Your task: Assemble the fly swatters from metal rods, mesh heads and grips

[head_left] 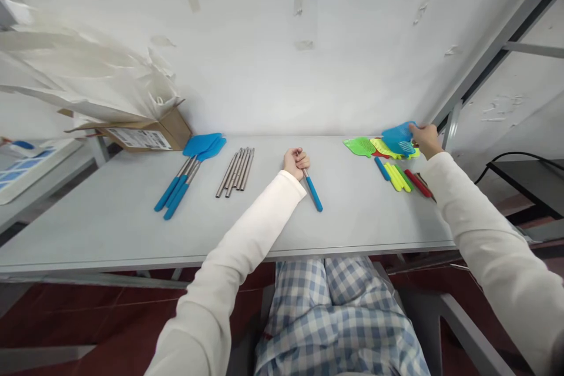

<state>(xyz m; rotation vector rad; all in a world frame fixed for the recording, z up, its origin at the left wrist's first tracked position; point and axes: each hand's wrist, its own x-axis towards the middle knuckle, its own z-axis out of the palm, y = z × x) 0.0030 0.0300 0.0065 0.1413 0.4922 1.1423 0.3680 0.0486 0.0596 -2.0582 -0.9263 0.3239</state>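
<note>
My left hand point(296, 163) is shut around the top of a metal fly swatter shaft with a blue grip point(314, 192), which rests on the table. My right hand point(426, 140) pinches a blue mesh swatter head point(399, 138) above a pile of green and yellow swatter heads point(374, 147). Just below that pile lie loose blue, yellow, green and red grips point(399, 177). Left of centre lie several bare metal shafts point(235, 171) side by side. Further left, several assembled blue fly swatters point(176, 188) lie together.
The pale grey table point(110, 223) has a front edge above my checked trousers point(330, 317). A cardboard box point(150, 135) and crumpled white plastic point(88, 70) stand beyond its left end. A white wall point(264, 41) rises behind it, and another table point(30, 167) stands at the left.
</note>
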